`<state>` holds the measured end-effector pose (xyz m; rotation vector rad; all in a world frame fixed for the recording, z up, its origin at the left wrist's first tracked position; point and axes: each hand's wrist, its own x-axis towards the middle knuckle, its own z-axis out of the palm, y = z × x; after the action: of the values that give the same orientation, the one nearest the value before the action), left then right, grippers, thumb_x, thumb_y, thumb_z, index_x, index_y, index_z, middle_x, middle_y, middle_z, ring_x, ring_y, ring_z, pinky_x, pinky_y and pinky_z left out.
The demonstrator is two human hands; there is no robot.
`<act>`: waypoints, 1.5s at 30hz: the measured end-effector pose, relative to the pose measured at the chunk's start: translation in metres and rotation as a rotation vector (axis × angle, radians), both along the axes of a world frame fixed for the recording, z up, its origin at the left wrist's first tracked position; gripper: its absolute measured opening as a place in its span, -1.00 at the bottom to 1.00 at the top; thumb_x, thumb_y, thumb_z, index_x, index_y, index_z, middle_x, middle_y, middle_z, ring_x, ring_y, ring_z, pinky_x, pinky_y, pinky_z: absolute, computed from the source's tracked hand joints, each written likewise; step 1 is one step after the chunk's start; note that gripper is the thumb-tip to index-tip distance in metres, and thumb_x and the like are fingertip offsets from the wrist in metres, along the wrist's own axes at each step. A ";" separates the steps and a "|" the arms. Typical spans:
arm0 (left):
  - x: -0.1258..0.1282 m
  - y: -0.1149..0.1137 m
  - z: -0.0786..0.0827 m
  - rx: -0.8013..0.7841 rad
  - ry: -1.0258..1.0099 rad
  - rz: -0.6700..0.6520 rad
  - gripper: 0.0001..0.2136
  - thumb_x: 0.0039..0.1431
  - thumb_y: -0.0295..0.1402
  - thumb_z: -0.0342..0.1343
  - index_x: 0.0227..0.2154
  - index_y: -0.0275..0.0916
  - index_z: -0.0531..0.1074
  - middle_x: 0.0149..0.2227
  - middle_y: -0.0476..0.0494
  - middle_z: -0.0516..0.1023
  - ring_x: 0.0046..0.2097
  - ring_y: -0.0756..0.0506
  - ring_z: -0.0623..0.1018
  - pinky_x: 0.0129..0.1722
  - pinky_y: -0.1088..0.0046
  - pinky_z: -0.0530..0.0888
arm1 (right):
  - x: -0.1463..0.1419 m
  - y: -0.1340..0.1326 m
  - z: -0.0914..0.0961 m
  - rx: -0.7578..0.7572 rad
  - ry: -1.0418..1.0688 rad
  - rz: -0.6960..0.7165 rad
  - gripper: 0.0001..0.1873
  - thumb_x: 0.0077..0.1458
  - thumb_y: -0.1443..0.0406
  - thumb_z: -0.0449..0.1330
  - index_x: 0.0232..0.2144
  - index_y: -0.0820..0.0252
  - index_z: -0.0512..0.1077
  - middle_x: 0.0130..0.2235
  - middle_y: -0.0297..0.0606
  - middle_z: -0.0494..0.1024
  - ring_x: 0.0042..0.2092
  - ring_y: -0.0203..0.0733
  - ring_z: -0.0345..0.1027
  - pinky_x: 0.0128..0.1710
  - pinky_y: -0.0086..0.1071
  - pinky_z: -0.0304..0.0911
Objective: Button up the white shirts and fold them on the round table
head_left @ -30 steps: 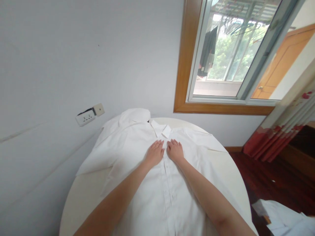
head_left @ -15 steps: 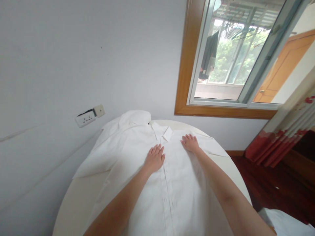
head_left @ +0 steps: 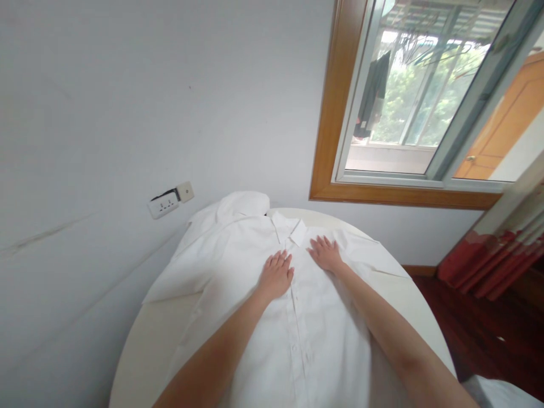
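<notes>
A white button-up shirt (head_left: pixel 238 283) lies spread face up on a round cream table (head_left: pixel 144 345), its collar (head_left: pixel 293 229) toward the wall. My left hand (head_left: pixel 276 275) rests flat on the shirt's chest, just left of the button placket, fingers stretched out. My right hand (head_left: pixel 325 253) lies flat on the chest right of the placket, close under the collar, fingers spread. Neither hand holds anything. One sleeve (head_left: pixel 178 275) hangs out toward the table's left edge.
The table stands against a grey wall with a socket (head_left: pixel 164 204) just left of it. A wood-framed window (head_left: pixel 408 192) is at the upper right. Red curtain (head_left: pixel 488 266) and dark red floor (head_left: pixel 476 334) lie to the right. White cloth (head_left: pixel 501 394) shows at the bottom right corner.
My right hand slid out to the right from beside the left, then came back partway toward the collar. My left hand stayed flat on the chest. The view shifted slightly.
</notes>
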<state>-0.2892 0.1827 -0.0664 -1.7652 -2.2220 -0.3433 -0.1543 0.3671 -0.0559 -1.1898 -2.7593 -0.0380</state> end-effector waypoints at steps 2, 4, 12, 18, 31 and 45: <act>0.000 0.001 -0.001 0.007 -0.001 -0.005 -0.55 0.27 -0.22 -0.27 0.16 -0.21 0.22 0.24 -0.14 0.18 0.25 -0.16 0.16 0.21 0.18 0.12 | 0.003 -0.015 -0.003 -0.058 0.001 0.019 -0.34 0.21 -0.07 -0.35 0.26 -0.01 -0.03 0.32 -0.24 -0.12 0.32 -0.01 -0.32 0.19 0.10 -0.30; 0.001 0.000 -0.002 0.007 -0.006 -0.013 -0.55 0.27 -0.22 -0.27 0.16 -0.20 0.22 0.23 -0.14 0.18 0.26 -0.15 0.16 0.21 0.18 0.12 | 0.006 -0.024 -0.003 -0.095 -0.008 -0.001 -0.33 0.21 -0.07 -0.36 0.27 0.00 -0.05 0.33 -0.25 -0.14 0.32 -0.02 -0.34 0.20 0.10 -0.32; 0.029 -0.024 -0.004 -0.024 -0.030 -0.059 -0.53 0.28 -0.20 -0.31 0.18 -0.22 0.17 0.26 -0.16 0.13 0.27 -0.17 0.12 0.23 0.14 0.07 | 0.042 -0.046 0.000 -0.093 -0.018 0.005 -0.33 0.21 -0.07 -0.35 0.27 0.01 -0.07 0.33 -0.24 -0.15 0.33 -0.04 -0.35 0.20 0.09 -0.32; 0.054 -0.043 -0.002 -0.076 -0.087 -0.049 -0.52 0.28 -0.19 -0.31 0.19 -0.22 0.15 0.27 -0.17 0.09 0.29 -0.19 0.07 0.24 0.09 0.03 | 0.065 -0.062 -0.003 -0.110 -0.002 0.015 -0.31 0.20 -0.09 -0.35 0.27 0.01 -0.06 0.33 -0.24 -0.15 0.33 -0.02 -0.35 0.20 0.10 -0.34; -0.064 -0.100 0.058 0.246 0.120 0.121 -0.60 0.23 -0.32 -0.20 0.11 -0.22 0.23 0.18 -0.24 0.24 0.24 -0.21 0.14 0.21 0.13 0.05 | 0.069 -0.050 -0.004 -0.117 0.015 0.070 -0.34 0.21 -0.07 -0.32 0.25 0.03 0.01 0.32 -0.26 -0.09 0.32 -0.09 -0.31 0.23 -0.01 -0.35; -0.179 -0.150 0.072 0.029 -0.068 0.356 -0.59 0.21 -0.08 -0.30 -0.32 -0.24 0.36 -0.28 -0.18 0.47 -0.17 -0.15 0.43 -0.16 0.39 0.30 | 0.071 -0.057 -0.002 -0.088 0.020 0.080 -0.33 0.20 -0.09 -0.31 0.25 0.03 0.02 0.32 -0.26 -0.08 0.32 -0.09 -0.30 0.23 -0.03 -0.34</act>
<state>-0.4685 0.0331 0.0053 -1.3239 -2.5051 -0.3569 -0.0829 0.3097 -0.0576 -1.0914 -2.8144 0.1040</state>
